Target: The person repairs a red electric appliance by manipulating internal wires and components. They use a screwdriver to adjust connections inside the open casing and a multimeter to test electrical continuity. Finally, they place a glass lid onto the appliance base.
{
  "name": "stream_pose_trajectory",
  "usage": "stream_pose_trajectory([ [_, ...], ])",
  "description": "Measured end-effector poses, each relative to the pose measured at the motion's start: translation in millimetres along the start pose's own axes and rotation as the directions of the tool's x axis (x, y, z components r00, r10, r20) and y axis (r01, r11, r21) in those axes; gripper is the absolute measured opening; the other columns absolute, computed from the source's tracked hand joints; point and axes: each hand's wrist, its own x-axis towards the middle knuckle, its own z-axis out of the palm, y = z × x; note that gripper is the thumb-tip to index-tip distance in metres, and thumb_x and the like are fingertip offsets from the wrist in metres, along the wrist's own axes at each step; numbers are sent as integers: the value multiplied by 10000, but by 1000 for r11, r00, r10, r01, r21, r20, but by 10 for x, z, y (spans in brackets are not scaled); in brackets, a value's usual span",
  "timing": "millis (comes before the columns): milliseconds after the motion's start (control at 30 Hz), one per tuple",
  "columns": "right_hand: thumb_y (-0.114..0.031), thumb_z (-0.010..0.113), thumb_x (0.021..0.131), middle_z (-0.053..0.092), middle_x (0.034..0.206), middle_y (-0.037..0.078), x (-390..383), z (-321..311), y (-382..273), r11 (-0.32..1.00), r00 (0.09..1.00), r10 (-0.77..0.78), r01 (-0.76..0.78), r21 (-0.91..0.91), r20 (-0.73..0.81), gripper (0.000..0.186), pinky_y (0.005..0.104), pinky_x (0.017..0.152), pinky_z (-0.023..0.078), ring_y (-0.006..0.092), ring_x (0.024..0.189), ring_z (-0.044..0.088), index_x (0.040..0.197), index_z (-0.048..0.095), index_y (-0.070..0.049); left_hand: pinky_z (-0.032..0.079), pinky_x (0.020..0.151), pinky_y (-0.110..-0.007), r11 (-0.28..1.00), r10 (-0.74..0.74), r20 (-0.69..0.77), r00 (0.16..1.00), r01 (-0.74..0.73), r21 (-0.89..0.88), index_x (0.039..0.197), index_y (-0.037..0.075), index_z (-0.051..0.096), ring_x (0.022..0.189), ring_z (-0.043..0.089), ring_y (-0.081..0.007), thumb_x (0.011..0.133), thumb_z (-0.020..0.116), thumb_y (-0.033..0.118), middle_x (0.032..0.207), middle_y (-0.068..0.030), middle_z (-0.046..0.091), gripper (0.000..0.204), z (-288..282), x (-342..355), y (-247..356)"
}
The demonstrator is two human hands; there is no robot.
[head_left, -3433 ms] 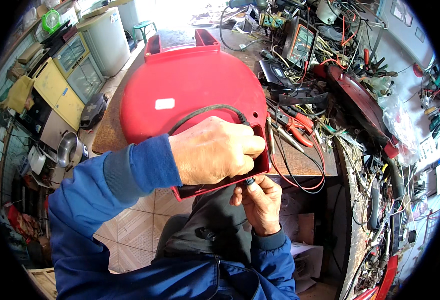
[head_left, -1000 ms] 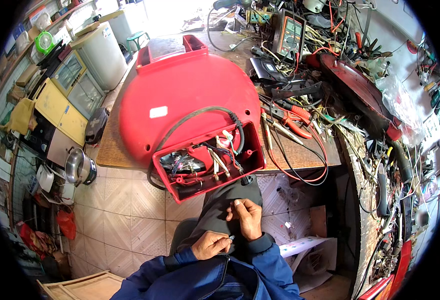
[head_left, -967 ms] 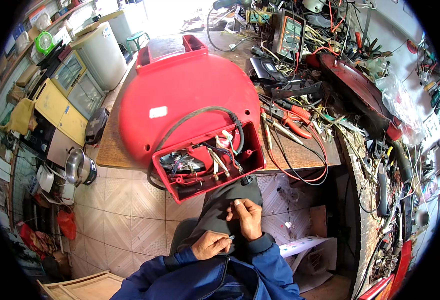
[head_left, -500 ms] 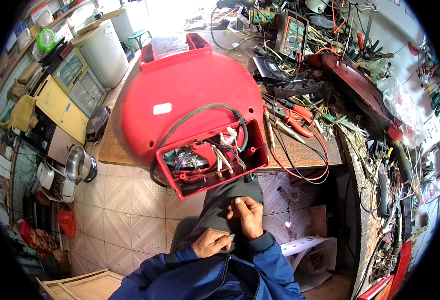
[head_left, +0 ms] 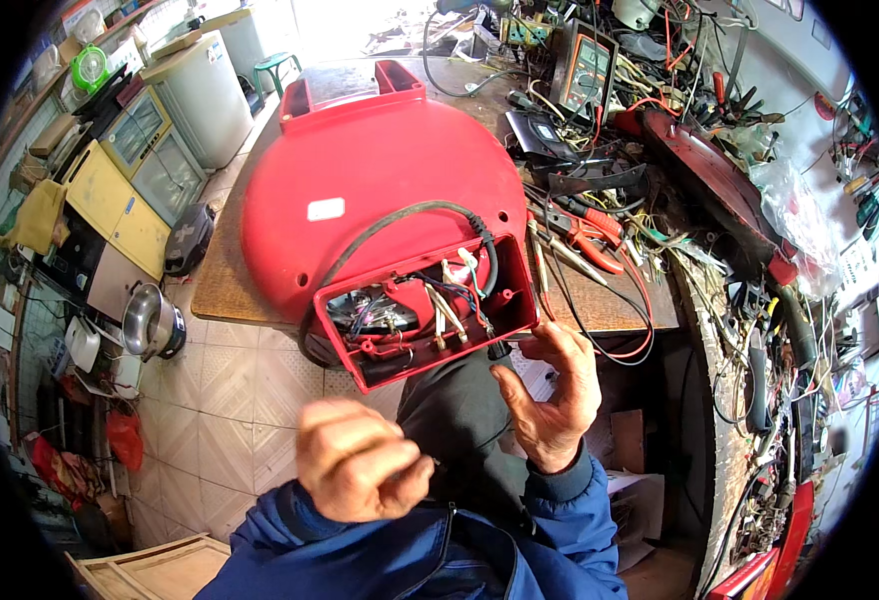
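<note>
A large red plastic housing (head_left: 390, 160) lies on the wooden table, its open box-shaped compartment (head_left: 360, 380) facing me. Inside the compartment are wires with bare metal terminals (head_left: 442, 325) and a dark motor-like part. A thick black cord (head_left: 370, 235) loops over the housing into the box. My right hand (head_left: 565, 400) is open, thumb apart, its fingertips at the box's lower right corner, close to a small black knob-like part (head_left: 499, 350). My left hand (head_left: 360, 460) hovers above my lap, fingers curled and slightly blurred; whatever it pinches is too small to make out.
Red-handled pliers (head_left: 598, 245), test leads and a multimeter (head_left: 587, 72) lie right of the housing among tangled wires. A dark red curved cover (head_left: 710, 180) leans farther right. A steel pot (head_left: 148, 320) stands on the floor at the left. Cardboard (head_left: 628, 440) sits under the table.
My right hand has risen from my lap to the red box's corner and its fingers have spread. My left hand has moved left and up, still curled. The housing stays in place.
</note>
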Motion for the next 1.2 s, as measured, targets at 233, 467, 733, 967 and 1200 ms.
stream_pose_trajectory([
  [233, -93, 943, 667, 696, 942, 154, -8, 105, -59, 979, 993, -120, 120, -165, 8, 498, 346, 706, 578, 295, 824, 702, 1047, 631, -16, 456, 832, -413, 965, 30, 36, 999, -39, 259, 985, 118, 720, 902, 598, -237, 775, 817, 212, 960, -19, 654, 249, 164, 359, -218],
  [467, -10, 862, 763, 702, 1013, 205, -122, 177, -42, 998, 1000, 16, -17, -58, -14, 356, 332, 798, 562, 271, 900, 702, 1044, 650, 47, 384, 889, -391, 950, 16, 24, 1000, -23, 312, 970, 180, 776, 857, 573, -159, 741, 825, 157, 887, 65, 637, 235, 263, 280, -262],
  [733, 39, 810, 833, 712, 1030, 130, -209, 234, -98, 825, 898, 440, -408, 390, 9, 308, 297, 849, 561, 170, 927, 691, 1095, 650, 63, 373, 932, -388, 959, -8, -16, 1000, 12, 283, 942, 188, 780, 848, 567, -145, 713, 792, 137, 866, 72, 633, 234, 296, 237, -290],
  [967, 7, 857, 806, 712, 896, 66, -4, 244, -209, 780, 863, 505, -458, 425, 3, 290, 257, 765, 548, 115, 828, 670, 1007, 648, 22, 370, 939, -393, 963, -50, -27, 998, 55, 265, 947, 186, 789, 837, 559, -143, 709, 790, 132, 862, 73, 643, 245, 290, 241, -267],
  [1200, -145, 973, 649, 706, 837, 123, 167, 61, 23, 994, 997, 50, -44, -96, 62, 458, 320, 691, 556, 218, 772, 696, 911, 619, -18, 349, 991, -415, 967, -47, -32, 998, 54, 250, 956, 185, 787, 845, 557, -153, 724, 799, 151, 869, 70, 646, 234, 292, 218, -293],
])
